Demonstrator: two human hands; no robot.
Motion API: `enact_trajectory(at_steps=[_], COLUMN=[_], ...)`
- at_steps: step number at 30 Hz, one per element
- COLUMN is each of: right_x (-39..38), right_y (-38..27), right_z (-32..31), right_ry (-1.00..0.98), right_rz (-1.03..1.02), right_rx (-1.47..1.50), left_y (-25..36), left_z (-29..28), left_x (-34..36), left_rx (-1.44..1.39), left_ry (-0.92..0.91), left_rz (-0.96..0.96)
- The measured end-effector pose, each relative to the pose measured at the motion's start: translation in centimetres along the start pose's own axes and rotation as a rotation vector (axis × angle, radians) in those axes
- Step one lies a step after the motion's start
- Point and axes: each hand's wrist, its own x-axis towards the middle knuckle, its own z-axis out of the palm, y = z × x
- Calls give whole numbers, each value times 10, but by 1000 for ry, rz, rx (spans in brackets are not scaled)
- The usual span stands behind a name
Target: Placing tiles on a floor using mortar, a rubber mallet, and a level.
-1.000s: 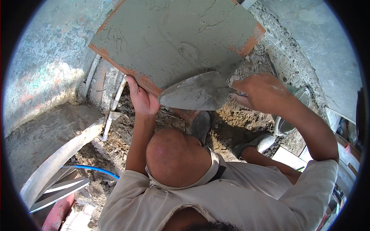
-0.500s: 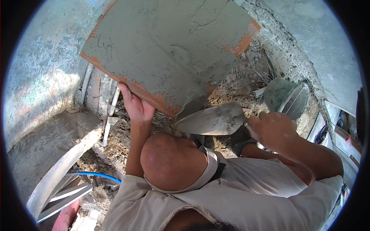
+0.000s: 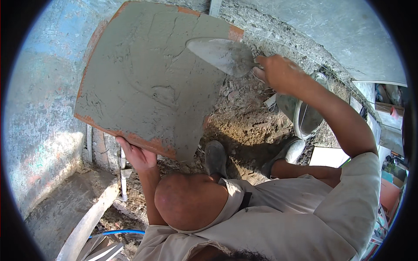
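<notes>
A large square terracotta tile (image 3: 236,33) is tilted in front of me, its upper face coated with wet grey mortar (image 3: 143,74). My left hand (image 3: 139,155) grips its lower edge from below, thumb against the rim and the other fingers partly hidden beneath. In my right hand (image 3: 281,74) is the handle of a pointed trowel (image 3: 226,55). The grey-smeared blade lies over the tile's upper right part, its tip pointing left. Orange clay shows along the tile's edges where the mortar is thin.
A dirty bucket (image 3: 283,102) lies tipped at the right beside rough wall. Two boots (image 3: 215,157) stand on the rubble and soil. At the lower left are a white pipe (image 3: 124,185), a curved pale slab edge (image 3: 89,215) and a blue hose (image 3: 117,232).
My right hand and the trowel have moved up and left, from the tile's lower corner to its upper right. The tile and my left hand appear lower and further left.
</notes>
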Motion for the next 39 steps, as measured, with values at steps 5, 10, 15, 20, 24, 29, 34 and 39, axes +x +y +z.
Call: enact_trajectory(at_steps=[5, 10, 15, 20, 24, 29, 34, 39], right_x=[32, 40, 10, -31, -61, -27, 5, 55], right_y=[73, 130, 63, -59, -105, -114, -97, -52], right_z=[9, 3, -28, -9, 10, 7, -13, -35], right_ry=[67, 147, 184, 206, 149, 42, 73, 168], right_rz=[55, 100, 12, -323, -476, -467, -258, -57], right_rx=[103, 50, -5, -150, -113, -136, -92, -106], left_y=[-2, -1, 0, 0, -4, -3, -5, -2], left_z=[7, 4, -4, -4, 1, 2, 2, -6], left_x=[0, 5, 3, 1, 2, 0, 0, 2], left_rx=[44, 36, 9, -12, -43, -72, -63, -53], left_ry=[60, 9, 3, 19, -22, 46, 30, 8], left_rz=[38, 55, 32, 45, 36, 45, 35, 32])
